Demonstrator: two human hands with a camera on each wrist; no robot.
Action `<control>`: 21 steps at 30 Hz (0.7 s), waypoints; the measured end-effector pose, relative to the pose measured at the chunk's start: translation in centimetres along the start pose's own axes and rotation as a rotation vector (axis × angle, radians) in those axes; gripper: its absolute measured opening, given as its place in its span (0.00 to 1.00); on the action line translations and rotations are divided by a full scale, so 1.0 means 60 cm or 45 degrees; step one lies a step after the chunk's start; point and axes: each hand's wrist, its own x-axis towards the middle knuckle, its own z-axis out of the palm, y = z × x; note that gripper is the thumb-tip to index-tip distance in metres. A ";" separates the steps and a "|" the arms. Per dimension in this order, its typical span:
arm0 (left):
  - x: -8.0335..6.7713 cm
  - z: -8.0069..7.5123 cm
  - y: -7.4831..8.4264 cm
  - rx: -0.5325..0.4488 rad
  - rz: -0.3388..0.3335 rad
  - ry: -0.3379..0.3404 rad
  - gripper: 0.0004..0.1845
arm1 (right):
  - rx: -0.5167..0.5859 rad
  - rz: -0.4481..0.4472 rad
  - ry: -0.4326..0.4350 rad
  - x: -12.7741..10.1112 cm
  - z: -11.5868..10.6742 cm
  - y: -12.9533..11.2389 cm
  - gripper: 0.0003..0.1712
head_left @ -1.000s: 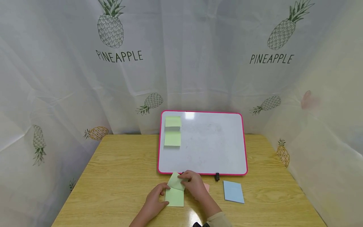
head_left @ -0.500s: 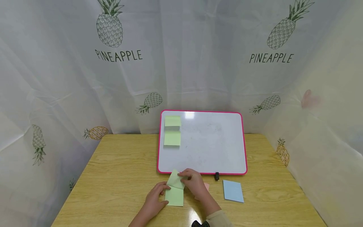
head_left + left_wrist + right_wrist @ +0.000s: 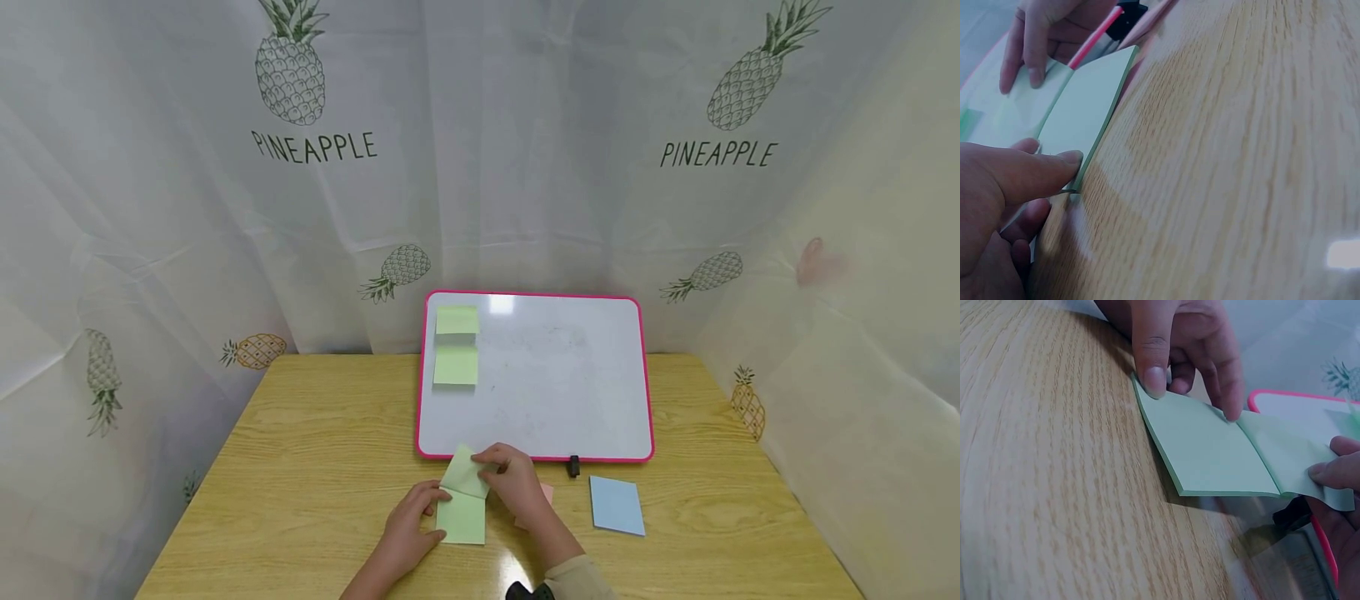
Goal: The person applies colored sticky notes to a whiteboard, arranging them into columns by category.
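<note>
Left hand point(image 3: 408, 529) pins green sticky-note pad point(image 3: 461, 518) flat on table point(image 3: 315, 467), fingers pressing its near edge — steadying it while right hand point(image 3: 513, 483) pinches top sheet point(image 3: 465, 473), peeling upward just before whiteboard point(image 3: 555, 375).

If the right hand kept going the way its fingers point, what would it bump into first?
Probably the whiteboard. The right hand pinches a peeled green note and points away from the person, toward the pink frame just beyond its fingers; depth is hard to judge.
</note>
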 end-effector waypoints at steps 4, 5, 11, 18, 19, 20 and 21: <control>0.000 0.000 0.000 0.002 -0.005 -0.004 0.27 | 0.000 -0.013 0.003 0.002 -0.001 -0.001 0.13; 0.000 0.000 0.000 0.002 -0.005 -0.005 0.27 | -0.002 -0.016 0.005 0.003 0.000 0.000 0.13; 0.000 0.000 0.000 -0.007 0.008 -0.003 0.28 | 0.011 -0.027 0.035 0.007 -0.001 0.000 0.14; 0.000 0.001 -0.001 -0.009 0.011 -0.001 0.28 | 0.016 -0.074 0.056 0.015 -0.007 -0.005 0.13; 0.000 0.001 -0.001 -0.008 0.010 -0.004 0.28 | 0.008 -0.075 0.057 0.016 -0.008 -0.006 0.13; -0.001 0.001 -0.001 -0.007 0.009 -0.005 0.28 | 0.002 -0.071 0.058 0.017 -0.009 -0.007 0.13; -0.001 0.001 -0.002 -0.006 0.009 -0.007 0.28 | -0.004 -0.070 0.059 0.017 -0.010 -0.008 0.13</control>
